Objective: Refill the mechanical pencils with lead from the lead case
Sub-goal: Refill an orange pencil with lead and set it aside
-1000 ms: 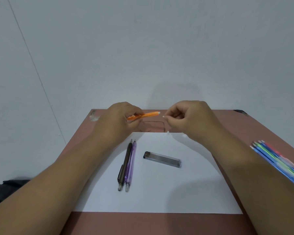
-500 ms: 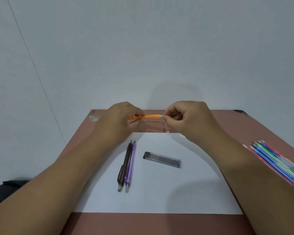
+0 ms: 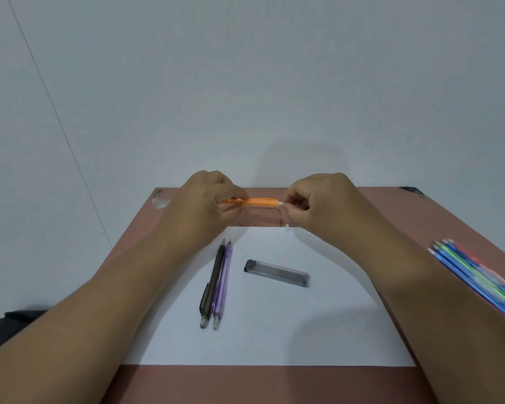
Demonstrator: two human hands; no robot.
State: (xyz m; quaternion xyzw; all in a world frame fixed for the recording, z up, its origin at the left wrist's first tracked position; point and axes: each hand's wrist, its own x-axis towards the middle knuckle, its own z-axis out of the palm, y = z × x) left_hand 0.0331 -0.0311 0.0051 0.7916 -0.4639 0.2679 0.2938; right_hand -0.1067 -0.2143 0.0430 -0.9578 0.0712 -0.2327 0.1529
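A: Which way does the orange plastic mechanical pencil (image 3: pixel 252 202) run?

B: Level, left to right, above the far part of the reddish-brown table (image 3: pixel 274 383). The left hand (image 3: pixel 207 205) grips its left part with curled fingers; the right hand (image 3: pixel 318 202) pinches the white end at its right.

A: And the others?

B: The dark brown pencil (image 3: pixel 213 282) and translucent purple pencil (image 3: pixel 222 282) lie touching on the white paper sheet (image 3: pixel 274 330), tips pointing away. The clear rectangular lead case (image 3: pixel 277 273) lies just right of them, slanting.

A: Any writing?

B: None legible.
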